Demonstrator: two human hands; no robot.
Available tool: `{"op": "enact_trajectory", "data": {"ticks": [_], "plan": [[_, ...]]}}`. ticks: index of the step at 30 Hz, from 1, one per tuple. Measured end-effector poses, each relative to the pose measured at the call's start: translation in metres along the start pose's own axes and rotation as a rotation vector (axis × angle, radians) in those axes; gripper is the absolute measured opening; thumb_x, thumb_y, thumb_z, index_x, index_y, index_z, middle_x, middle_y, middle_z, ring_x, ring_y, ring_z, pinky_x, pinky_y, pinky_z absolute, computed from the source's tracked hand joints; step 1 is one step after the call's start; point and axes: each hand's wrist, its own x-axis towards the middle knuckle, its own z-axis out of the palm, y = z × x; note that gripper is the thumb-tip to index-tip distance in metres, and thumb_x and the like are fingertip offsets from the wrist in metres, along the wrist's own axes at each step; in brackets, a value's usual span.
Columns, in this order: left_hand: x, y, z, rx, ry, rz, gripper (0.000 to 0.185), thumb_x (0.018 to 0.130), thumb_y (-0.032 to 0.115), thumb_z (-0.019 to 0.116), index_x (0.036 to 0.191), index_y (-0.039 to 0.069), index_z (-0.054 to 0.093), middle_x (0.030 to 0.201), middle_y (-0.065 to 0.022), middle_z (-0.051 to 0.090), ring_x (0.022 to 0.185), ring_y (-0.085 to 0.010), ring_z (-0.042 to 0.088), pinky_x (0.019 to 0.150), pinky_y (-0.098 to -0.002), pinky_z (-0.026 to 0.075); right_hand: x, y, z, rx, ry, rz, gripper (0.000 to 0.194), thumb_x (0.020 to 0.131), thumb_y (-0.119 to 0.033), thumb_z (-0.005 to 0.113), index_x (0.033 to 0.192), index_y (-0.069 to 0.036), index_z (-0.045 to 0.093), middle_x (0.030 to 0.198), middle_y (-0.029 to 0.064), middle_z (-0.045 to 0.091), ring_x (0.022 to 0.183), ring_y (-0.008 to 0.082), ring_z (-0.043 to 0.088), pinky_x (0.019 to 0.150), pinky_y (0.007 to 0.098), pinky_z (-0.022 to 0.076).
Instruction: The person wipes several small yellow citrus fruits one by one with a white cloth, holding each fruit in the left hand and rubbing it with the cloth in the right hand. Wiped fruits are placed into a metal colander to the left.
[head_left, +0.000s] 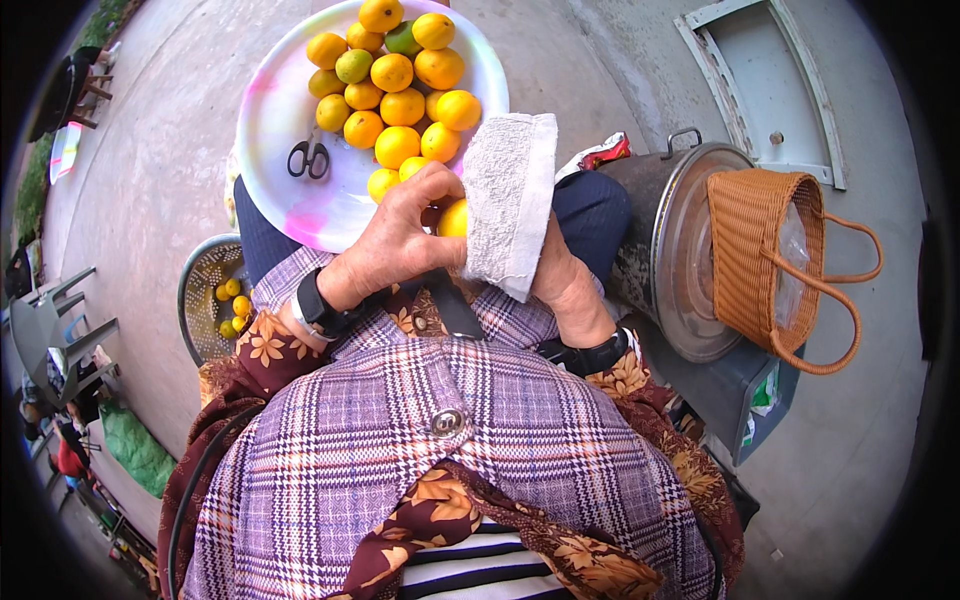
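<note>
My left hand (409, 236) grips a yellow-orange citrus fruit (453, 220), thumb below it and fingers curled over its top. Pressed against the fruit's right side is a white terry cloth (510, 202), held by my right hand (562, 274), whose fingers the cloth covers. Both hands are over the near right rim of a large white basin (274, 187) with pink and purple tints. Inside it lie several yellow-orange citrus fruits (401, 106), a greenish fruit (354, 66) and a green one (403, 37). Black-handled scissors (308, 160) rest on the basin's left side.
To the left, a colander (196, 300) holds several small citrus fruits (240, 305). At right stand a lidded metal pot (694, 247), a tan woven basket (750, 255) and a grey bin (697, 397). Farther left are a grey plastic chair (56, 330) and a green sack (135, 442).
</note>
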Motion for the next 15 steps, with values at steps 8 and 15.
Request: {"op": "enact_trajectory", "data": {"ticks": [8, 15], "plan": [[0.0, 0.011, -0.008, -0.711, -0.087, -0.085, 0.055, 0.072, 0.012, 0.083, 0.119, 0.007, 0.055, 0.121, -0.0074, 0.056, 0.112, -0.0208, 0.057, 0.099, -0.0342, 0.045, 0.013, -0.006, -0.012, -0.309, 0.089, -0.189, 0.045, 0.066, -0.023, 0.078, 0.105, -0.008, 0.063, 0.107, 0.0121, 0.062, 0.095, 0.0294, 0.061, 0.088, 0.0411, 0.0482], [0.001, 0.008, -0.009, -0.69, -0.03, 0.027, 0.054, 0.077, 0.012, 0.079, 0.123, 0.007, 0.05, 0.112, -0.0088, 0.06, 0.097, -0.0189, 0.061, 0.085, -0.0329, 0.051, 0.032, -0.036, -0.034, -0.552, 0.166, -0.291, 0.051, 0.057, -0.023, 0.082, 0.103, -0.009, 0.066, 0.106, 0.0122, 0.063, 0.095, 0.0295, 0.061, 0.087, 0.0407, 0.0486]]}}
